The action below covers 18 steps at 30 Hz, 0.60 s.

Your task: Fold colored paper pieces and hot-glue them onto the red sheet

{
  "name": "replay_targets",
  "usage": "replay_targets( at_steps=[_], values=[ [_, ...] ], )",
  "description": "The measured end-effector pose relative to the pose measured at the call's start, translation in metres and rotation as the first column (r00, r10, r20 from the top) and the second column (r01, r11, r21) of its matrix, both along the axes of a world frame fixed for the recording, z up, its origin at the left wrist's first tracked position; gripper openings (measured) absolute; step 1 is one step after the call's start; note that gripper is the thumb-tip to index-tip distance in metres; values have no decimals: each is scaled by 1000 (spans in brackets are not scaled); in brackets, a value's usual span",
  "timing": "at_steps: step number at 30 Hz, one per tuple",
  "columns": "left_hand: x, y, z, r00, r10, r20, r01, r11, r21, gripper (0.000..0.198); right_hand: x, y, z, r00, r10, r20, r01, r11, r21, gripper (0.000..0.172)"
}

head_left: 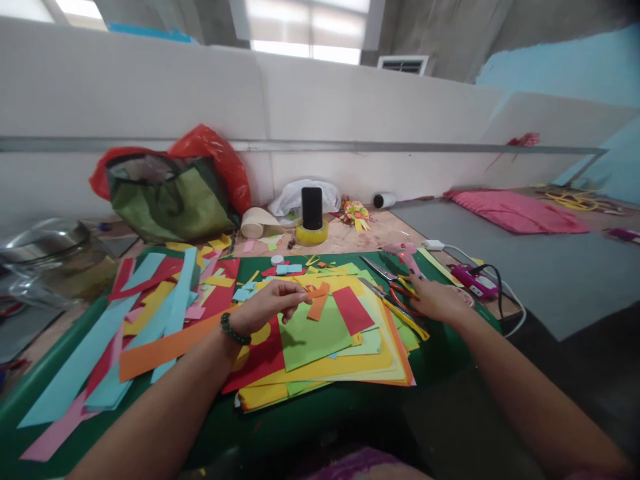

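My left hand (277, 303), closed in a pinch, holds a small orange paper strip (318, 303) above a green paper square (315, 340). A red paper piece (353, 310) lies to its right. My right hand (436, 299) is closed at the red and yellow handles of the scissors (383, 269), its fingers partly hidden. The blades rest on the green mat. Just beyond that hand lies a pink glue gun (400, 250), its grip pointing toward my fingers. A second pair of scissors with yellow handles (407, 317) lies over the paper stack's edge.
Several coloured paper strips (145, 267) cover the left side, near a glass jar (50, 260). Behind stand a green bag (170, 197), a phone (312, 208) and a yellow tape roll (312, 233). A purple power strip (475, 281) with cables lies at right.
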<state>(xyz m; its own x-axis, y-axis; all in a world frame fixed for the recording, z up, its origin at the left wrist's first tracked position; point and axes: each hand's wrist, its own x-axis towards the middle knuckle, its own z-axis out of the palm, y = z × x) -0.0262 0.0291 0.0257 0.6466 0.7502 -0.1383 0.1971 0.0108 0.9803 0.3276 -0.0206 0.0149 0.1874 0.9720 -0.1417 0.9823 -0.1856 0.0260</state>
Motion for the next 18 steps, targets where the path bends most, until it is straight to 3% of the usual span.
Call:
replay_targets(
  at_steps=[4,8,10,12,15,17,18],
  values=[
    [-3,2,-1,999,-31,-26,30,999,-37,32,1,8,-14,997,4,-71,-3,1000,24,62],
    [-7,3,2,999,-36,-32,33,997,-62,28,16,0,-5,968,31,-249,19,981,194,52],
    [-9,3,4,999,-41,-25,39,997,-72,27,24,-14,3,910,107,-401,34,943,330,55],
    [-9,3,7,998,-55,-12,54,995,-79,26,27,-31,12,764,228,-604,61,906,418,64],
    [-8,1,9,997,-80,19,81,994,-68,25,10,-51,23,458,292,-840,71,930,361,69],
    [-4,-2,10,992,-114,43,116,992,-41,24,-17,-55,29,334,262,-906,0,961,278,67],
    [-2,-4,10,989,-137,54,139,990,-25,23,-34,-55,31,311,235,-921,-37,971,235,64]
  ],
)
